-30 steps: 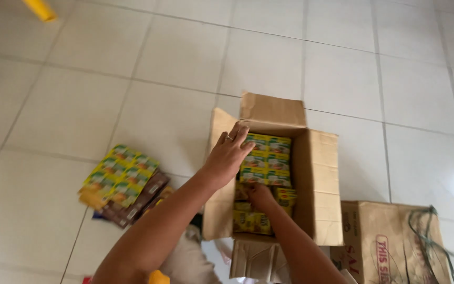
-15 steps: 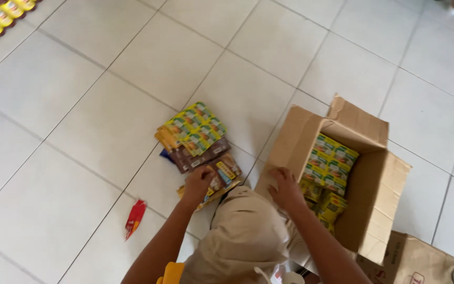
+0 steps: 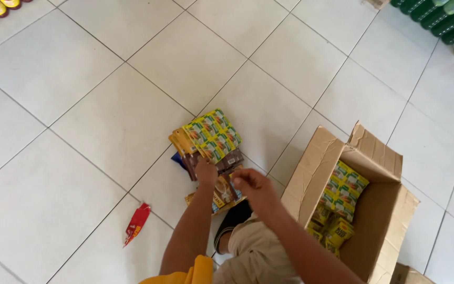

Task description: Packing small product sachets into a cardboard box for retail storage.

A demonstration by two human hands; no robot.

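Sachet strips in glossy green-and-yellow and brown foil [image 3: 211,141] lie fanned in a flat pile on the white tiled floor [image 3: 80,121], at the middle of the frame, just above both hands; their long axis runs from lower left to upper right. The open brown cardboard box [image 3: 379,210], lower right, holds more green-and-yellow packets [image 3: 342,192]. The left hand [image 3: 206,172] rests on the pile's near edge, fingers curled; whether it grips I cannot tell. The right hand [image 3: 252,185] hovers loosely closed, seemingly empty. A small red wrapper [image 3: 137,223] lies lower left.
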